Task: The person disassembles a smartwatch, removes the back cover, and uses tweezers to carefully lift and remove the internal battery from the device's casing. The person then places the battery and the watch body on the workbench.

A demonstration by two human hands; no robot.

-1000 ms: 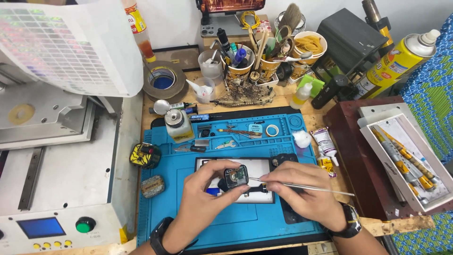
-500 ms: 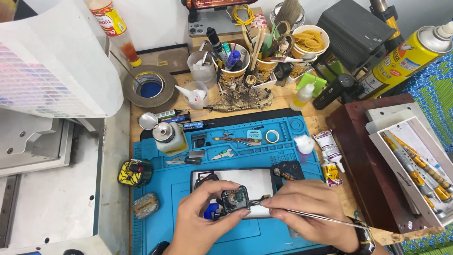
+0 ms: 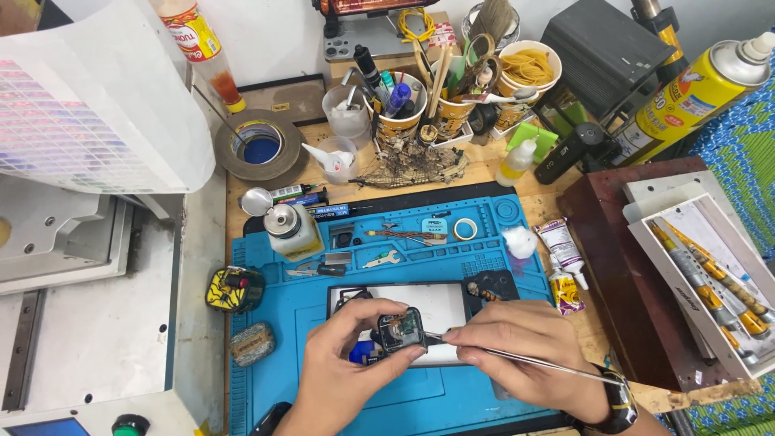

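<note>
Fingers (image 3: 379, 319) of the left hand (image 3: 343, 367) are curled shut around a small square watch body (image 3: 401, 331), held just above the white plate (image 3: 440, 311) on the blue mat (image 3: 266, 323), while the right hand (image 3: 517, 347) pinches thin tweezers (image 3: 517, 360) whose tip touches the watch's right edge. It looks like a probing or prying step inside the open case, and the next move would call for a steady grip and a light, exact touch. Outward lie two small glue tubes (image 3: 561, 242) with purple and yellow print beside the mat, a yellow spray can (image 3: 694, 85) at the far right, and a red-labelled bottle (image 3: 198, 44) at the back left.
</note>
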